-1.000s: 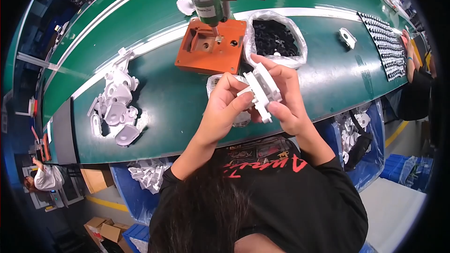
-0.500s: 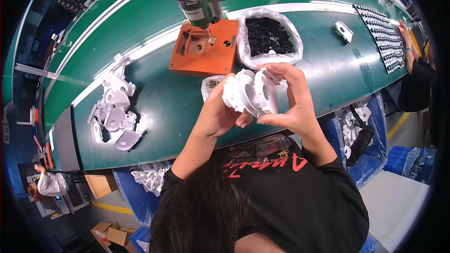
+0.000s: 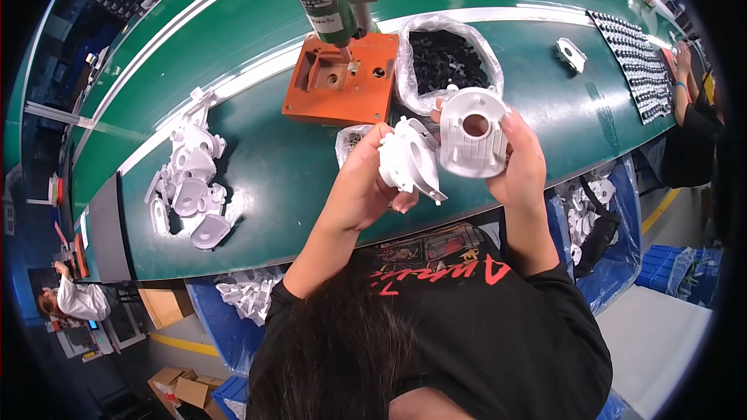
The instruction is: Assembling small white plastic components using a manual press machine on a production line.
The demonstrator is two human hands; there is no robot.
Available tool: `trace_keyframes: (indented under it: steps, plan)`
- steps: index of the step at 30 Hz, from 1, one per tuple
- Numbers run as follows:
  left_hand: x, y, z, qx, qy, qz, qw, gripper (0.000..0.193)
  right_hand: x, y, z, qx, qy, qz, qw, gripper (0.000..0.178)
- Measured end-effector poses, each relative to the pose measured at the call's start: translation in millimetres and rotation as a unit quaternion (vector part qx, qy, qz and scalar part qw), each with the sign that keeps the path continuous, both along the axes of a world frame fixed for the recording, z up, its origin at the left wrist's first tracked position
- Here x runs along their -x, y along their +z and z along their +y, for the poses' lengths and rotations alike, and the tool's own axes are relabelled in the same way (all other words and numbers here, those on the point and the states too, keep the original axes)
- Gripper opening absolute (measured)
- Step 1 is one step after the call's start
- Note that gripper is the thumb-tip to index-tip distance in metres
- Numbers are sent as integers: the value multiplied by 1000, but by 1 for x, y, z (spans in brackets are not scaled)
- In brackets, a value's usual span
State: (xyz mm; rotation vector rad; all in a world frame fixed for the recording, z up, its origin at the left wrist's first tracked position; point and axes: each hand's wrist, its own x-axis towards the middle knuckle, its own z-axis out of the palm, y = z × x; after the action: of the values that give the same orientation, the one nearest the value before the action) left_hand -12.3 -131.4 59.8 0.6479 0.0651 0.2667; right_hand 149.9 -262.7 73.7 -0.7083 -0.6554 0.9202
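Observation:
My left hand grips a white plastic housing part, its curved side tilted toward the right. Beside it, my right hand is closed on a second white plastic part, a rounded plate with a round hole and a ribbed face turned to me. The two parts are very close together; whether their edges touch I cannot tell. Beyond my hands stands an orange metal fixture block under a green press. Partly hidden by my left hand is a small bag of little metal pieces.
A plastic-lined container of black parts stands right of the block. White parts lie heaped on the green table at left. One white part sits far right, near a sheet of parts. Lined blue bins flank me; other people work at both sides.
The white parts, held stacked together before, are now apart. My right hand has moved right and turned its part so the ribbed face shows. My left hand stays nearly in place.

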Motion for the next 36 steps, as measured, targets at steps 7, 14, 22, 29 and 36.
trace_keyframes:
  steps: [7, 14, 22, 29, 36]
  plan:
    - [0, 11, -4, -37, 6, 59, 998, 27, 0, -1, 3, 57, -102, 43, 992, 30]
    - [-6, 9, -17, 32, -57, 14, 998, 28, 15, 6, 6, 60, -7, 38, 997, 27]
    - [-14, -8, -26, 16, 41, 64, 997, 42, 23, -6, 11, 72, 43, 100, 991, 22]
    - [-19, -1, -25, 11, 70, 147, 987, 37, 22, 4, 6, 101, 25, 156, 982, 22]
    - [-22, 2, -30, 34, 70, 143, 987, 33, 27, 6, 8, 127, -1, 172, 977, 20]
